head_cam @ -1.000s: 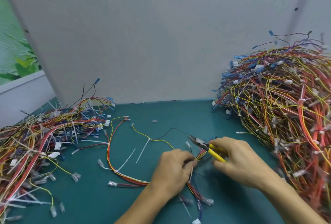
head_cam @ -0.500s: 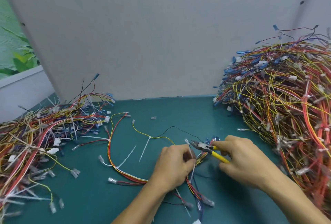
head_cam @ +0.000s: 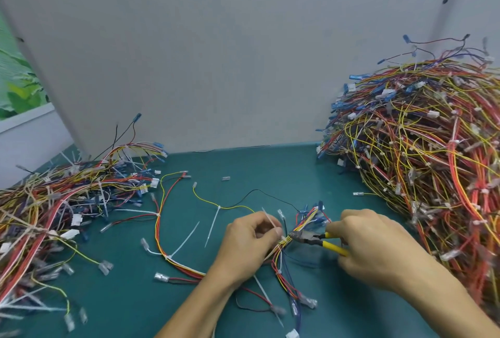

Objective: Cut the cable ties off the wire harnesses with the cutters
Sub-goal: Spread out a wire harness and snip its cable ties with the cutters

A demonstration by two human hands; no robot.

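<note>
Green table point(head_cam: 270, 170). Pinched in left hand point(head_cam: 249, 245): limp harness point(head_cam: 307, 220), mid-table, beside its cable tie point(head_cam: 269, 219). Gripped in right hand point(head_cam: 378, 251): cutters point(head_cam: 311, 239), tips at tie. Likely light, floppy; hold close to tie.

The left hand point(head_cam: 250, 245), knuckles up, pinches the wire harness point(head_cam: 307, 222); the right hand point(head_cam: 370, 245), just beside it, grips the cutters point(head_cam: 305, 237) by the handles. Both forearms reach in from below.
</note>
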